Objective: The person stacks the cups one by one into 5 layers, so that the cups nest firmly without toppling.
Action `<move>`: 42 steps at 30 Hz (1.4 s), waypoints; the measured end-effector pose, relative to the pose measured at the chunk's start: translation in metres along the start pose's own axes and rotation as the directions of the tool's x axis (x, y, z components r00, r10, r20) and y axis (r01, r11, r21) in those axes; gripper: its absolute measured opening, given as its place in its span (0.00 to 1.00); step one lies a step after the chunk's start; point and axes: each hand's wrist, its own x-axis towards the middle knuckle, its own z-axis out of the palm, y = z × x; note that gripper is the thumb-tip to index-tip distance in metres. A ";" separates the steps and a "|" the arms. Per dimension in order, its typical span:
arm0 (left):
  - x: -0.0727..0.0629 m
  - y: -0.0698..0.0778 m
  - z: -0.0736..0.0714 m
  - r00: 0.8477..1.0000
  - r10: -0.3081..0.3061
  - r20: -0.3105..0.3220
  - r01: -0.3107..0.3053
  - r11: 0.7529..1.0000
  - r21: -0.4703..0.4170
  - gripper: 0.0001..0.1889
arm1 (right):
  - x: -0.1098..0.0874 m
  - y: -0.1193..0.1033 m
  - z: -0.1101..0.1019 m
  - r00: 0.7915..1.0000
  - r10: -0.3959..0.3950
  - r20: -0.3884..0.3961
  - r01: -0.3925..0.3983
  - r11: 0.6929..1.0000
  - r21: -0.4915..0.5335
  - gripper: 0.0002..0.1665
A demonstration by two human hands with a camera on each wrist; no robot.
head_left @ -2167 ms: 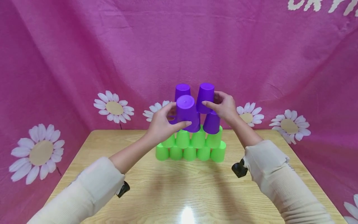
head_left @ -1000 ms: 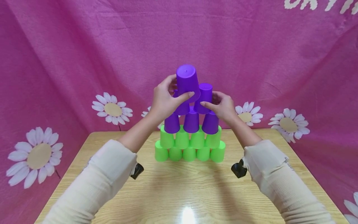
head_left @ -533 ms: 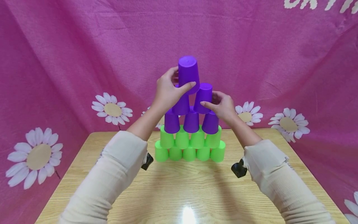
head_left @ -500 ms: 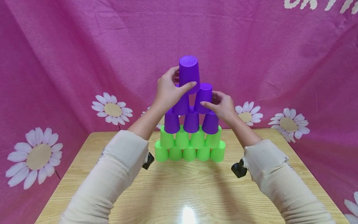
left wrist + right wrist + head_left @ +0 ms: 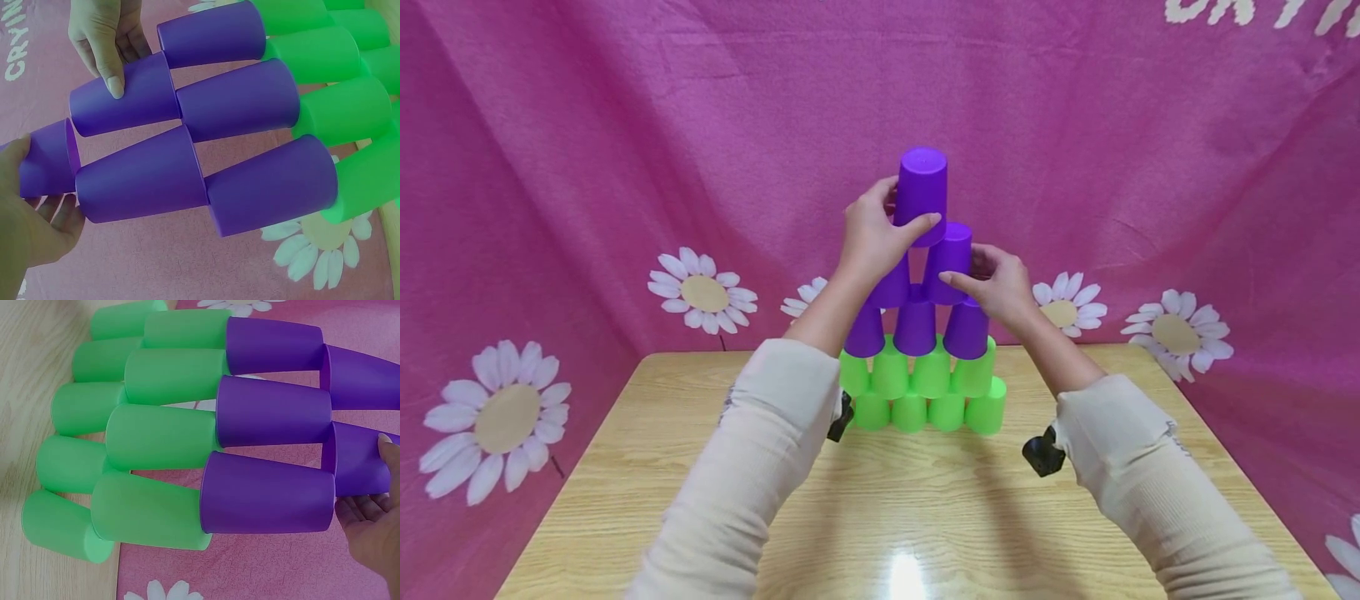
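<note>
At the peak of a pyramid of upside-down cups, my left hand grips a purple cup. Its rim sits at the tops of the two purple cups below; in the left wrist view I cannot tell whether it bears on both. My right hand holds the right one of that pair, a purple cup, thumb in front and fingers behind. The left one, another purple cup, is partly behind my left hand in the head view. Under them stands a row of three purple cups.
Two rows of green cups form the base on the wooden table. My left forearm covers the base's left end in the head view. A pink cloth with printed daisies hangs close behind and at both sides.
My left hand has lifted its purple cup from in front of the stack up to the peak, then shifted it right. My right hand has kept its hold in about the same place.
</note>
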 end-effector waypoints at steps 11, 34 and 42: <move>0.003 -0.003 0.004 0.999 -0.009 -0.049 0.008 1.000 -0.003 0.27 | 0.003 0.000 0.002 1.000 -0.011 0.017 0.011 1.000 -0.008 0.32; 0.004 -0.005 -0.006 0.997 -0.067 -0.036 0.072 0.988 0.138 0.39 | -0.003 -0.001 0.000 1.000 0.003 0.018 -0.003 0.999 0.034 0.33; -0.005 -0.016 -0.017 0.998 -0.025 -0.064 0.033 0.992 0.125 0.35 | -0.008 0.003 -0.008 0.999 -0.036 -0.008 0.037 0.996 0.085 0.38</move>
